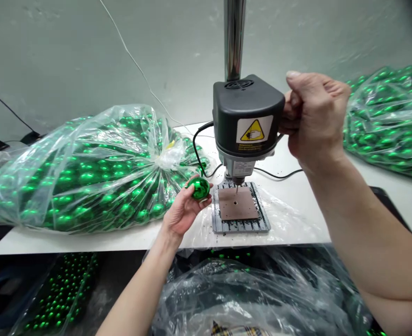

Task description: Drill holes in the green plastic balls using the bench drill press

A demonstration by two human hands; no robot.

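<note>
In my left hand (185,207) is a shiny green ball (199,188), gripped between thumb and fingers just left of the drill press (248,119). My right hand (316,116) is closed at the right side of the black drill head, its fingers wrapped around a handle that they mostly hide. A thin drill bit (237,189) points down from the chuck. Below it, a brown square board (239,210) with a small dark hole lies on the slotted grey base (241,227). Dark shavings are scattered over the base.
A tied clear bag of green balls (87,172) fills the table's left side; another bag (390,123) stands at the right. Loose plastic sheeting (255,289) hangs in front of the white table (122,241). A black cable (279,175) runs behind the drill.
</note>
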